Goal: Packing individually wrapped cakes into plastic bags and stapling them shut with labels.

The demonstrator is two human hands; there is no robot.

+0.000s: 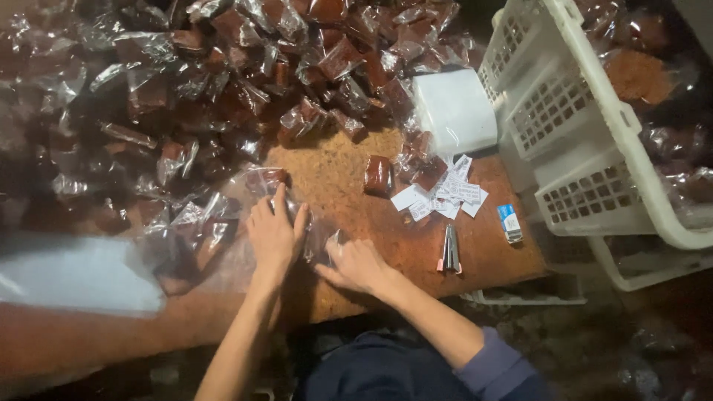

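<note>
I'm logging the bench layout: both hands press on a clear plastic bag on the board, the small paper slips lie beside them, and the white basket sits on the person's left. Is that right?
Not quite: the head view shows the white basket on the person's right, not the left. The rest holds: the left hand and right hand both press on the clear plastic bag on the board, and the small paper slips lie beside them.

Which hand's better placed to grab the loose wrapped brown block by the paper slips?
Right, probably. The right hand lies nearer the wrapped block, with bare board between; the left hand is pressing the clear bag.
</note>
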